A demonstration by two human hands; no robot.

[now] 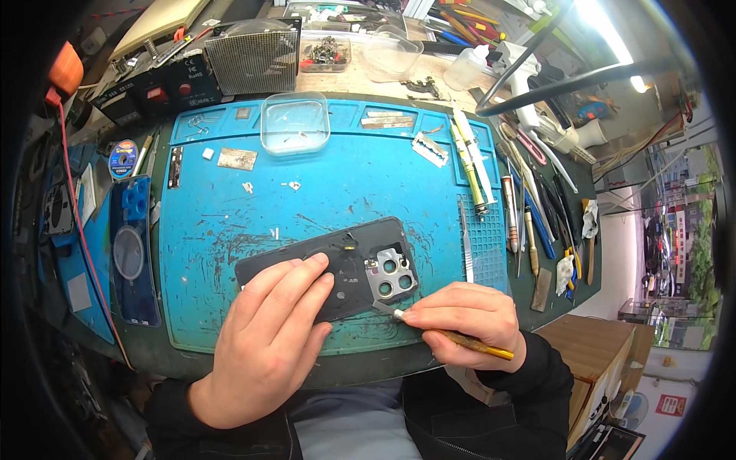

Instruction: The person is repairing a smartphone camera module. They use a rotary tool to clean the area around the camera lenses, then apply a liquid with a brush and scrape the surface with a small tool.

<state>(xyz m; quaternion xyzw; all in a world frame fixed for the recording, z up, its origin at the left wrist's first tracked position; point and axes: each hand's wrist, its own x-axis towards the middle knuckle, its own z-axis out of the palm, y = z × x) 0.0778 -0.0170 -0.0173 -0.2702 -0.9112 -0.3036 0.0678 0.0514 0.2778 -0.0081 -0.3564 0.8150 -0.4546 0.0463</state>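
Note:
A dark phone back housing (349, 280) lies tilted on the blue work mat (215, 253). Near its right end sits a metal camera frame (392, 272) with several round lens openings. My left hand (268, 330) rests over the housing's left part, fingers stretched out flat on its surface, the thumb near the lower edge. My right hand (471, 318) is closed around a thin-bladed scraper knife (466, 343) with an amber handle. The blade's tip points left at the housing's lower edge, just below the camera frame; whether it touches cannot be told.
Beyond the housing stands a clear plastic box (295, 126). Razor blades (430, 149) and small scraps lie around the mat. Tweezers (466, 241) and many hand tools (529, 207) line the right side. At left lies a blue phone case (134, 253); a black boxed device (157, 92) stands behind.

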